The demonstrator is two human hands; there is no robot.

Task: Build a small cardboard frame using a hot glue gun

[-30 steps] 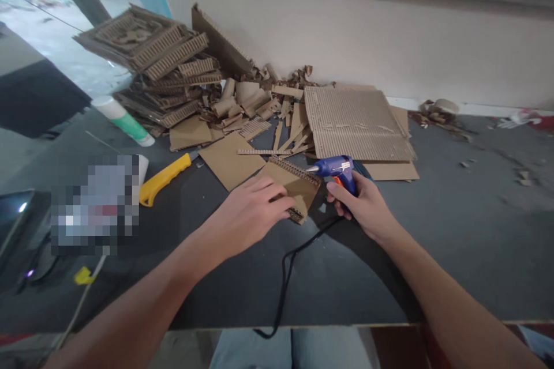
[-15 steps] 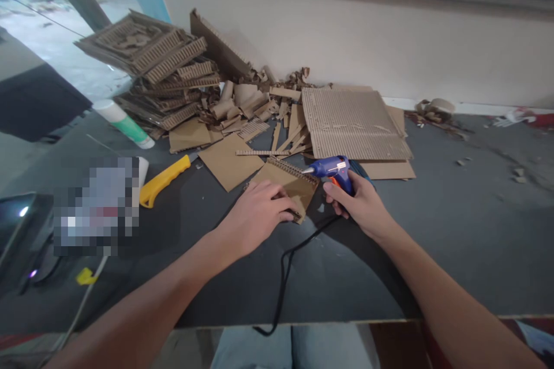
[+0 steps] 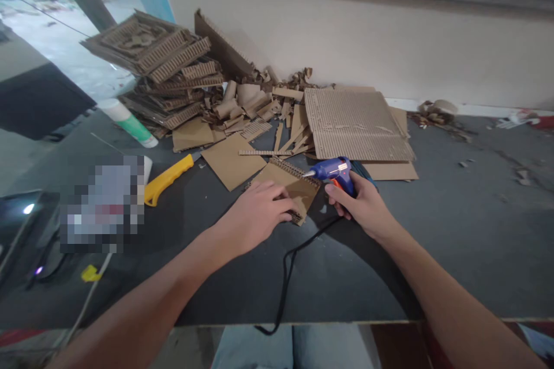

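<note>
Right hand (image 3: pixel 361 207) wraps its fingers tight round the blue glue gun (image 3: pixel 333 170), nozzle aimed past the fingertips at the far edge of the cardboard piece (image 3: pixel 294 183); left hand (image 3: pixel 255 213) lies flat, fingers spread, pinning that piece to the dark table (image 3: pixel 454 242); black cord (image 3: pixel 288 271) trails back below the right knuckles; yellow knife (image 3: pixel 168 177) lies well left of the left fingers.

Unreadable pixelated block (image 3: pixel 101 202) beside the yellow knife (image 3: pixel 168 179); grip of the glue gun (image 3: pixel 329 169) buried within the right hand (image 3: pixel 363 207)
</note>
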